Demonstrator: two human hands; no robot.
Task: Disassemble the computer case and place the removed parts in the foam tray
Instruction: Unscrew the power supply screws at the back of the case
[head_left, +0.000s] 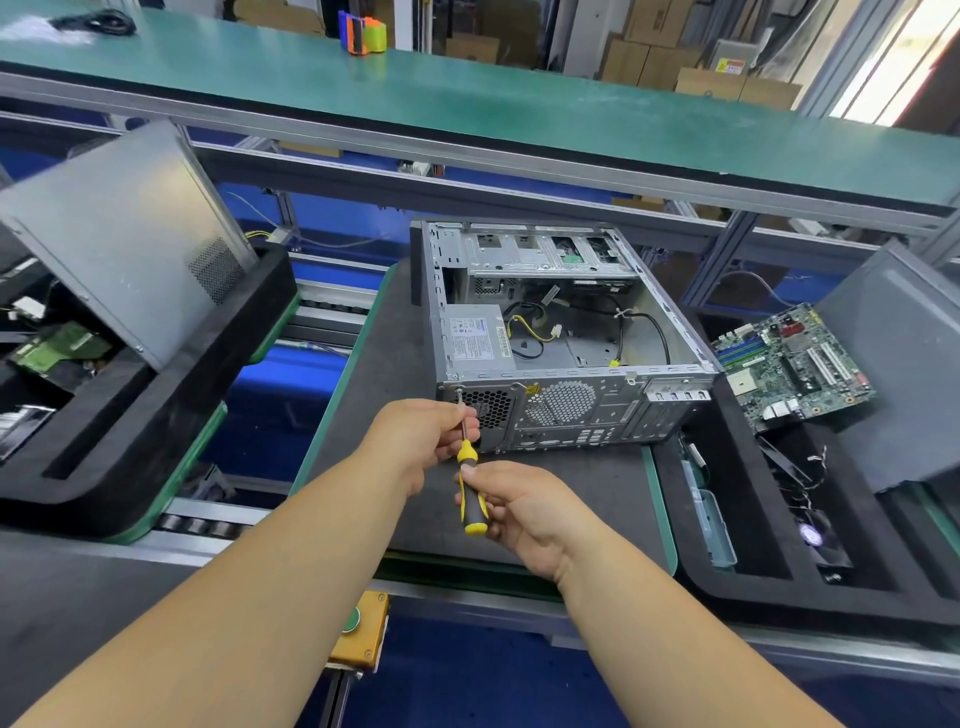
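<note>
An open grey computer case (561, 332) lies on its side on a dark mat, rear panel toward me, with its power supply (475, 338) and loose cables inside. A yellow and black screwdriver (470, 483) points its tip at a screw at the rear panel's top left corner. My right hand (524, 512) grips the handle. My left hand (431, 439) pinches the metal shaft just below the tip. On the right stands a black foam tray (727, 519) holding a green motherboard (792, 366), a fan (821, 535) and a side panel (898, 364).
Another black foam tray (130, 431) at left holds a leaning grey side panel (119, 244) and a circuit board. A green shelf (467, 114) runs across above the bench. A yellow button box (358, 634) sits at the near bench edge. Conveyor rollers lie between the trays.
</note>
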